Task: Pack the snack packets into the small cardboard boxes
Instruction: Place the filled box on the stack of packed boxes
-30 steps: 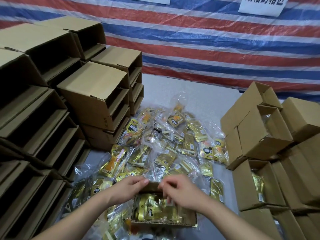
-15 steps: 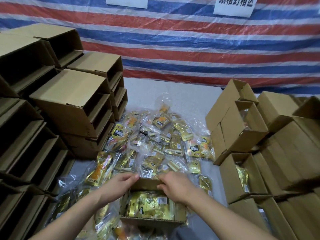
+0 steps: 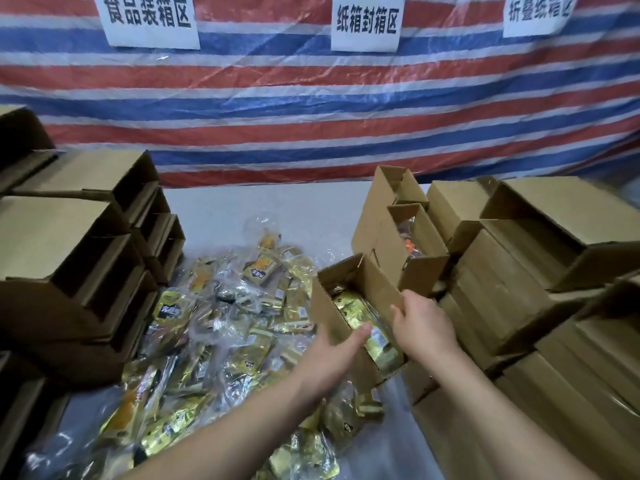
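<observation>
A person's left hand (image 3: 332, 355) and right hand (image 3: 424, 323) grip a filled small box (image 3: 360, 306) by its two long walls (gold packets (image 3: 363, 327) inside), its long axis pointing away toward the packed boxes (image 3: 412, 244) stacked nearer the right hand.

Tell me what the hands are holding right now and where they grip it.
Both hold the filled cardboard box: the left hand on its near-left side wall, the right hand with fingers curled over the right wall's top edge.
</observation>
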Demonstrator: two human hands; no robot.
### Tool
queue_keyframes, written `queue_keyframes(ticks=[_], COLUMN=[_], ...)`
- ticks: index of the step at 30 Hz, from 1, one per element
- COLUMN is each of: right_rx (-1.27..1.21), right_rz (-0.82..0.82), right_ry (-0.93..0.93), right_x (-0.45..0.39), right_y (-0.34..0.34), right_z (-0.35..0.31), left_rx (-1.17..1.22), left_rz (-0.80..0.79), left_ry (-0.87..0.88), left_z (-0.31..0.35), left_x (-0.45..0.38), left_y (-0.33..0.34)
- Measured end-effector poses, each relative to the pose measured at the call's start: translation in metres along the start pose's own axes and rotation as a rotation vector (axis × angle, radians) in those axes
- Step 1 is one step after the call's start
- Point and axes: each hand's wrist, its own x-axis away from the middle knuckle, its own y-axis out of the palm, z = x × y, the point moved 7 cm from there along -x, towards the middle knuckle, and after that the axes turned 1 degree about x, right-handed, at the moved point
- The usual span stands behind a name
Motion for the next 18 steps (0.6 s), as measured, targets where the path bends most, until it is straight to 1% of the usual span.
queue_keyframes(ticks=[3, 8, 13, 15, 18], right_rx=[0.030, 0.055, 0.068, 0.069, 0.043], right_rz=[-0.008, -0.038, -0.013, 0.005, 0.045], right_ry=[0.108, 0.209, 0.296, 0.321, 0.323], right_x=[-0.001, 0.002, -0.005, -0.009, -0.015], right_y=[-0.004, -0.013, -0.033, -0.040, -0.048], right_z=[0.033, 0.081, 0.117, 0.124, 0.128], left_rx=[-0.084, -0.219, -0.180, -0.153, -0.133], left_rz=[0.026, -0.045, -0.147, -0.201, -0.226], left_ry=[0.001, -0.031, -0.039, -0.050, -0.097], left_z=[0.012, 0.019, 0.038, 0.046, 0.048], left_x=[-0.026, -0.051, -0.062, -0.067, -0.079], left_y=[0.038, 0.091, 0.129, 0.142, 0.155])
